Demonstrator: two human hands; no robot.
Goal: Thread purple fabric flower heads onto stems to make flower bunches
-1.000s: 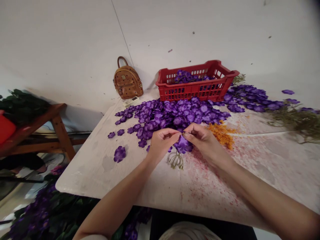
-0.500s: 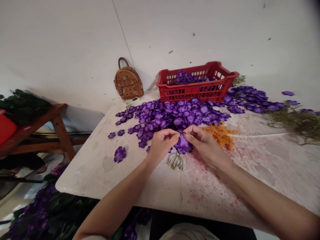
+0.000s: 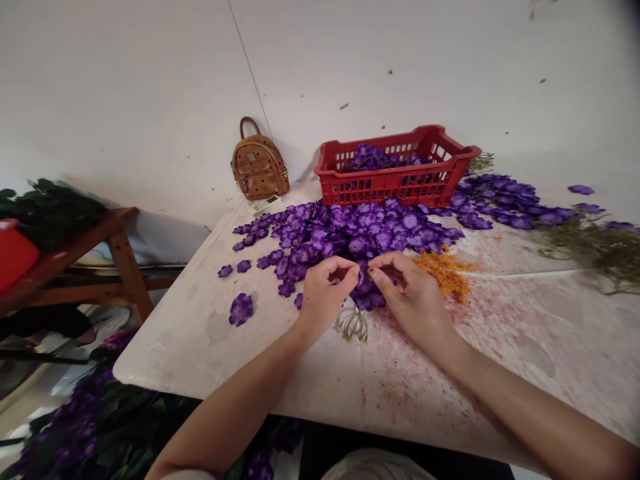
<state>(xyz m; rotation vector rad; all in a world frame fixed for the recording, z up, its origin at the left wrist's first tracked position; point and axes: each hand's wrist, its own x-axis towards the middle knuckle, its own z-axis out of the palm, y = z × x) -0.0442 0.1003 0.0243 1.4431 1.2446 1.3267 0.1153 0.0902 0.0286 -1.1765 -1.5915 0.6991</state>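
Over the front of a heap of purple artificial flower pieces, my two hands are close together with the fingertips pinched. My left hand is closed on a purple flower piece, seen nearly edge-on at its fingertips. My right hand pinches thumb to forefinger just right of it; whatever is between them is too small to make out. Below the hands lies a small bunch of green stems. Orange flower stamens are piled beside my right hand.
A red plastic basket with purple flowers stands behind the heap, a brown mini backpack to its left. Green stems lie at right on the white table. A wooden bench is left.
The purple flower piece between my hands has turned from broad side to nearly edge-on. My right fingertips have drawn slightly away from the left ones.
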